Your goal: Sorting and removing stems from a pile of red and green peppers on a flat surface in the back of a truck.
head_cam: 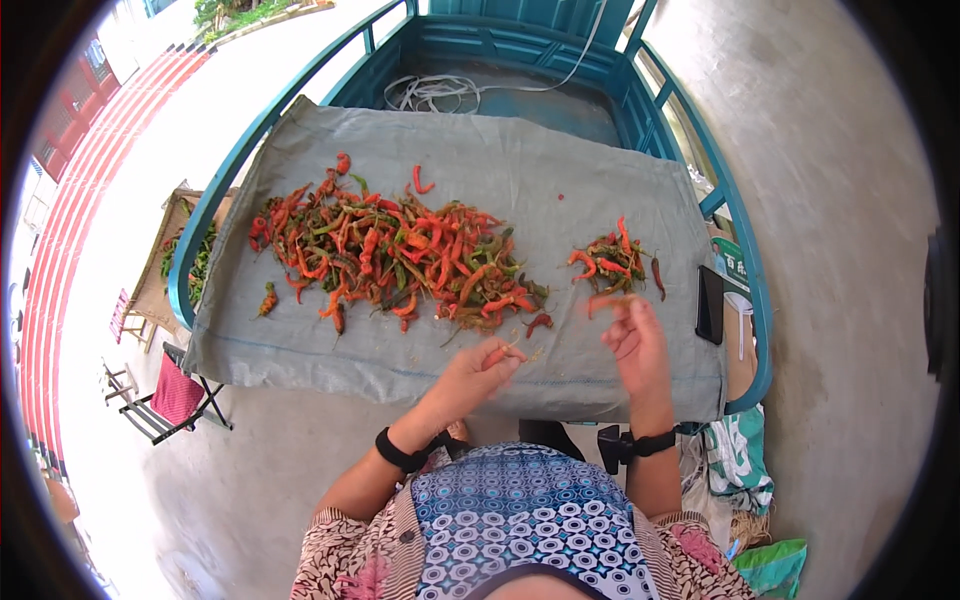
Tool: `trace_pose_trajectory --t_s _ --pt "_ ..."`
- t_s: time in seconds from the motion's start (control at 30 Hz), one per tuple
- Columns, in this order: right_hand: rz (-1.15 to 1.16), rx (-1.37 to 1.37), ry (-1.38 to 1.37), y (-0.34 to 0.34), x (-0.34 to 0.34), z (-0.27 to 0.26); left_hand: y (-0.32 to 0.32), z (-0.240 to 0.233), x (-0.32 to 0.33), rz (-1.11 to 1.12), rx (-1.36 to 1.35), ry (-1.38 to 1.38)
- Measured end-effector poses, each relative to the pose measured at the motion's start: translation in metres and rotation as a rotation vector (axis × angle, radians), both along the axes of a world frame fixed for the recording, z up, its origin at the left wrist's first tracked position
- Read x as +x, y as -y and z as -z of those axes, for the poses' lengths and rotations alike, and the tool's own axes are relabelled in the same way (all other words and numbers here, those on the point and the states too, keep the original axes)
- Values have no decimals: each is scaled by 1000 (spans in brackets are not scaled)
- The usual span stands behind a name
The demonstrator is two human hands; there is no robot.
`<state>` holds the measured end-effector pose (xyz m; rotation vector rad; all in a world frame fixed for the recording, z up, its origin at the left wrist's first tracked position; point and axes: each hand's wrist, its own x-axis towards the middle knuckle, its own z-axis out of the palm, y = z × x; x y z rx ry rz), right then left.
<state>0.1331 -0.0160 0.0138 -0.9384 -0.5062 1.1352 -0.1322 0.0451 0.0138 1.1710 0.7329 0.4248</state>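
My left hand [474, 373] is at the near side of a grey woven sheet [450, 142], pinching a small reddish pepper [496, 355] with a thin pale stem. Most of that pepper is hidden by the fingers. In my right hand [639, 346], raised over the sheet, is an orange-red chili pepper [606, 301], blurred, held between thumb and fingers. A large heap of wrinkled red, green and brownish chili peppers [397, 251] spreads beyond my left hand. Just past my right hand lies a smaller pile of similar peppers [611, 259]. Pale crumbs dot the sheet beside my left fingertips.
The sheet covers part of a teal metal cargo bed [517, 41] with side rails [739, 247]. A phone [709, 304] and a white spoon-like utensil [740, 322] lie at right. A folding stool [176, 401] stands at left. Bags [739, 457] sit at lower right.
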Motion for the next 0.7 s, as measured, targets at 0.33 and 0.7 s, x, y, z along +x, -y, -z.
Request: trace_pose_trajectory --t_s 0.33,0.7 --pt "-601 -214 513 -8 -14 13 -10 2 61 205 453 -124" --pt "-146 -195 278 -6 53 1 -31 29 75 147 836 -297"
